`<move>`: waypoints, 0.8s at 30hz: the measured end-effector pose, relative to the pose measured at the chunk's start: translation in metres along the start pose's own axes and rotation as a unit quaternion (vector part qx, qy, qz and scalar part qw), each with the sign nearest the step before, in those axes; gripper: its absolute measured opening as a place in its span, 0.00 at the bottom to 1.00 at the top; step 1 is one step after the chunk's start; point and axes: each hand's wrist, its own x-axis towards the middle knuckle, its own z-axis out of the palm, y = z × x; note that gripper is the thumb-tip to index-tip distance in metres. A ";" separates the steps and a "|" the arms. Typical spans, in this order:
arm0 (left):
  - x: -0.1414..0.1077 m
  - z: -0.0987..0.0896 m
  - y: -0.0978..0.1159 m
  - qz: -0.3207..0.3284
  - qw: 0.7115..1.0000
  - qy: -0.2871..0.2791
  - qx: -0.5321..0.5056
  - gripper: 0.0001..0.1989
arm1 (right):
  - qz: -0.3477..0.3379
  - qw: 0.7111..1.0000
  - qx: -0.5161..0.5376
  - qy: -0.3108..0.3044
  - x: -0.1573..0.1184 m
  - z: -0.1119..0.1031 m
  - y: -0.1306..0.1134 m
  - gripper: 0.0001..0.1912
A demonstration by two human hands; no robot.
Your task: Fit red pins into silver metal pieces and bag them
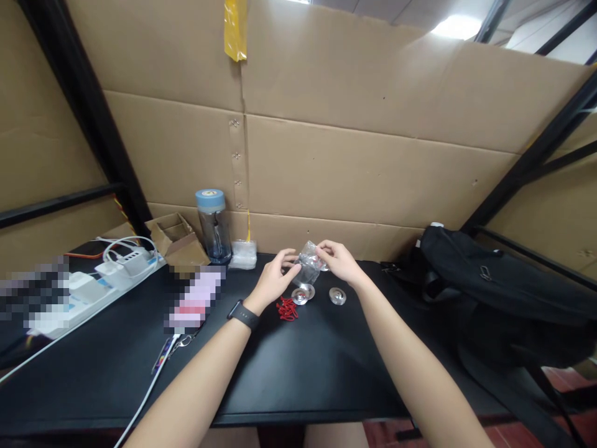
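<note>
Pinching clear bag [308, 264] near its upper right edge between thumb and fingers of right hand [339, 261]. Holding left hand [274, 278] at bag's left edge, with thumb and fingers parted in a loose curve; cannot tell whether gripping or only touching. Bag between both hands, tilted, over back part of black table [298, 373]. Just below bag: two overlapping discs [300, 296], clear. Apart, to the right: single disc [337, 296]. Just in front of overlapping pair: red cords [287, 309], loose heap. Wearing dark watch [243, 315] on left wrist. Along back, left of hands: clear packets [244, 255], blue-lidded bottle [214, 230], open carton [180, 239]. Farther left: white power strip [109, 291]. In front of carton: pixelated pink item [198, 298]. Far right: black backpack [504, 274]. Behind everything: cardboard wall [349, 174].
</note>
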 end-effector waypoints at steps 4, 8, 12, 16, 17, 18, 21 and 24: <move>0.002 0.004 -0.003 -0.035 0.992 0.013 -0.118 0.23 | -0.009 0.999 0.037 -0.007 -0.012 0.017 -0.011 0.16; 0.003 0.000 -0.005 -0.041 0.991 0.029 -0.122 0.23 | 0.015 0.993 0.113 0.022 -0.022 0.039 -0.003 0.28; 0.000 -0.011 0.006 0.036 0.993 0.087 0.072 0.19 | 0.064 0.979 0.176 0.083 -0.019 0.054 0.015 0.23; -0.003 -0.017 0.017 0.123 0.963 -0.043 0.236 0.22 | 0.116 0.965 0.221 0.078 -0.008 0.056 0.023 0.29; -0.003 -0.017 0.017 0.128 0.954 -0.067 0.261 0.22 | 0.122 0.963 0.230 0.070 -0.006 0.055 0.023 0.30; -0.002 -0.016 0.017 0.130 0.947 -0.081 0.281 0.20 | 0.124 0.961 0.239 0.060 -0.005 0.055 0.022 0.31; 0.000 -0.020 0.011 0.126 0.934 -0.093 0.321 0.06 | 0.119 0.960 0.252 0.041 -0.003 0.056 0.021 0.28; 0.004 -0.037 0.004 0.091 0.922 -0.036 0.374 0.11 | 0.097 0.975 0.193 0.049 -0.008 0.054 0.024 0.22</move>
